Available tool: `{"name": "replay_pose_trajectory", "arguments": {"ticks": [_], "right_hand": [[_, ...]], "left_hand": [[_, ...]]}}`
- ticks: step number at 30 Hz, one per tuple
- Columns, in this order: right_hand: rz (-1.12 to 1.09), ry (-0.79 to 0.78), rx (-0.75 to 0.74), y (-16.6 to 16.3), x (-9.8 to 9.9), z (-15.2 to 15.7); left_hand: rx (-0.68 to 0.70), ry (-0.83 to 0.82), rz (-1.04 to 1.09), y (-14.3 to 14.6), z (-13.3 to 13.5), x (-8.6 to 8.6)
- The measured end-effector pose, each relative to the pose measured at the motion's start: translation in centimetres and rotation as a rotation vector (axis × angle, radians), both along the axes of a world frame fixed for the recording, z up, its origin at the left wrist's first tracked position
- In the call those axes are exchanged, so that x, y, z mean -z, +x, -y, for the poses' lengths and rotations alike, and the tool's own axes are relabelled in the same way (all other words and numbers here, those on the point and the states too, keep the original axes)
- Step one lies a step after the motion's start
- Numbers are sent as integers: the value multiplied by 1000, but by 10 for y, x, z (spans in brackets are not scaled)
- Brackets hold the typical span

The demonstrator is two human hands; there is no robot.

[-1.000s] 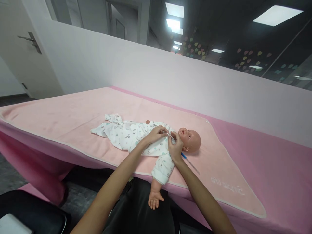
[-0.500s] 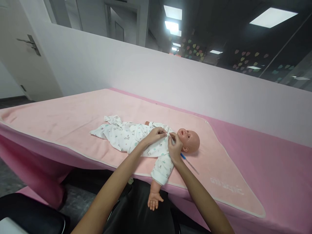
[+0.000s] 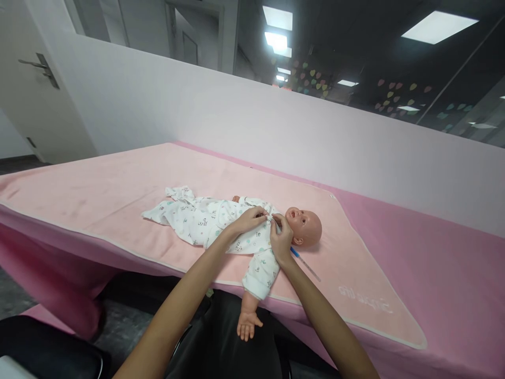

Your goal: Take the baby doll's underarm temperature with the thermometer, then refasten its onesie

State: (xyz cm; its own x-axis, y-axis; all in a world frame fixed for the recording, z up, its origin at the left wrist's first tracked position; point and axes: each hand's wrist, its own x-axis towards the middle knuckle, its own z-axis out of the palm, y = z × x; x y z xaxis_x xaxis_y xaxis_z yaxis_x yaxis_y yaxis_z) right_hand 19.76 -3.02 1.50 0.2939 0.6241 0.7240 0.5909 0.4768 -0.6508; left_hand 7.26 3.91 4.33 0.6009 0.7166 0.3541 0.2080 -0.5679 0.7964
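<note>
Now, from left: printed trousers trail loose on a pink blanket, dressing the lower half of a doll lying face-up along a counter. The doll's forearm overhangs the near edge — a bump there could twist the body. The left hand and, just beside it, the right hand both pinch cloth near the neckline of a printed shirt; uneven tugging might strain the fabric. Near the right wrist — exposed to a stray nudge — a blue-capped stick could roll away.
</note>
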Motion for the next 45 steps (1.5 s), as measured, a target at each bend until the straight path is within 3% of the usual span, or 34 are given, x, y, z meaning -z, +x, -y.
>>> {"name": "replay_pose_trajectory", "arguments": {"ticks": [7, 19, 27, 33, 38, 45], "right_hand": [[-14, 23, 11, 0, 0, 0], [-32, 25, -5, -2, 0, 1], [-52, 11, -7, -1, 0, 0], [-39, -6, -2, -1, -1, 0], [57, 33, 44, -3, -4, 1], [166, 19, 69, -1, 2, -1]], "left_hand": [[60, -145, 39, -4, 3, -6], [72, -203, 45, -4, 2, -3], [48, -141, 53, -2, 3, -1], [28, 0, -12, 2, 1, 2], [35, -40, 75, -2, 4, 0], [-124, 116, 144, -27, 19, 3]]}}
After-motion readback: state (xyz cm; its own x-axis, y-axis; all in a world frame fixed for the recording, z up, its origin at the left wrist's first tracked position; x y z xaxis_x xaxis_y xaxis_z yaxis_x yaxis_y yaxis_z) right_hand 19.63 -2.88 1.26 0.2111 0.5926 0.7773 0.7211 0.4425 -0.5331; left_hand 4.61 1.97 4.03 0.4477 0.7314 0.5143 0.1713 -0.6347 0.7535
